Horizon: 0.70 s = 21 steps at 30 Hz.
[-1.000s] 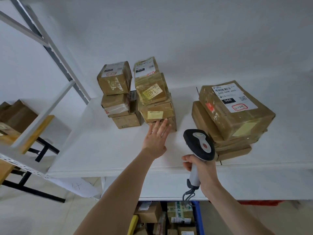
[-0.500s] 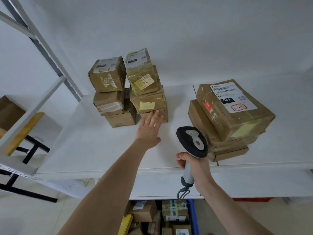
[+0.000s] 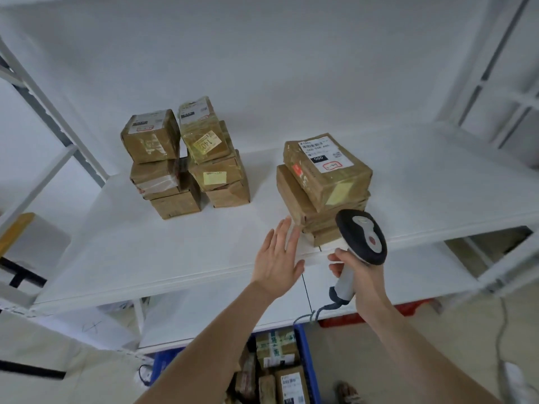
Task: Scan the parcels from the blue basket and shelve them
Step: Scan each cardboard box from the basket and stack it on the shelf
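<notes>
On the white shelf [image 3: 131, 258], brown parcels [image 3: 163, 164] are stacked in piles. The left hand [image 3: 277, 259] is held flat, fingers straight, just beside the right pile [image 3: 320, 182]; a scanner [image 3: 361, 237] is gripped by the right hand [image 3: 360, 277]. Further parcels [image 3: 280, 354] are seen below in the blue basket [image 3: 306, 360].

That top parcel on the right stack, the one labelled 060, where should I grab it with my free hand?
Probably the near-left corner, reached from the front left by your open left hand, since the right hand holds the scanner. The top parcel lies flat, label up, so tip that corner up, then pinch thumb above, fingers below.
</notes>
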Tool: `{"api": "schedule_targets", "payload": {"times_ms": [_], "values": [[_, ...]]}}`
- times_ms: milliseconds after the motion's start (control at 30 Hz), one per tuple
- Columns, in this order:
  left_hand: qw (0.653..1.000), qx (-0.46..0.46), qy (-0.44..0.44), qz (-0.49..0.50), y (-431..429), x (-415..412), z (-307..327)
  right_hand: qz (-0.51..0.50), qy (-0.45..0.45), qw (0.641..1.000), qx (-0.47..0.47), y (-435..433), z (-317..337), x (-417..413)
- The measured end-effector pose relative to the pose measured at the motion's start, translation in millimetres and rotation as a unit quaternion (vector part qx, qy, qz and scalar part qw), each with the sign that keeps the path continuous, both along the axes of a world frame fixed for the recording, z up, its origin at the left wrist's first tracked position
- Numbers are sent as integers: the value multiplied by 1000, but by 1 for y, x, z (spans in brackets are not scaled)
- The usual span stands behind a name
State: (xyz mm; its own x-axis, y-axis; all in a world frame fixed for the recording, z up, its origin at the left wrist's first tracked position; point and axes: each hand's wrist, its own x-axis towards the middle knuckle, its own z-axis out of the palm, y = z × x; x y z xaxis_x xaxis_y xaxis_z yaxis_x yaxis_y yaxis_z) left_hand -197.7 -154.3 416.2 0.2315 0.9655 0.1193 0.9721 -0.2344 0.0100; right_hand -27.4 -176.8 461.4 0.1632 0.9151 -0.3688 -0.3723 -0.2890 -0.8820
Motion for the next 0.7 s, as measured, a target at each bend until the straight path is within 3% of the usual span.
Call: {"api": "schedule_targets", "payload": {"times_ms": [200,433,700], "values": [[993,-25,74,-93,-2,76,-5,-60,20,997,-32,29,0,53],[990,-65,121,-19,48,117,-24,-37,16,997,-63,85,-16,84],[986,-103,107,74,79,94,-35,23,12,997,-72,125,-29,86]]}}
